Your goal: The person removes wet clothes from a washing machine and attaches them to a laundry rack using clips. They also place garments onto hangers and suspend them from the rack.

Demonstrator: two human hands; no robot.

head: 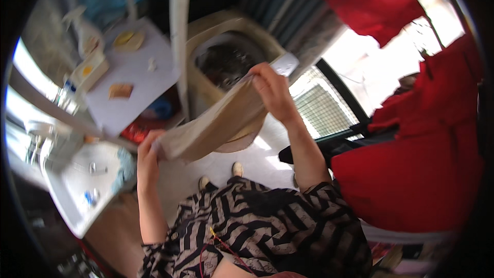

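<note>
A beige cloth or garment (212, 127) hangs stretched between my two hands, in front of my body and above the floor. My left hand (149, 152) grips its left end, near the white sink. My right hand (272, 90) holds the other end higher up, close to the rim of a top-loading washing machine (214, 19). The machine's lid is up, and dark contents show in its tub (227, 60). The cloth's exact kind cannot be told.
A white table (142, 61) bears a spray bottle (87, 36), a comb (120, 91), a soap dish (129, 41) and a small tray (90, 71). Left of me stands a white sink (83, 177) with a blue cloth (125, 170). Red fabric (409, 173) hangs at the right.
</note>
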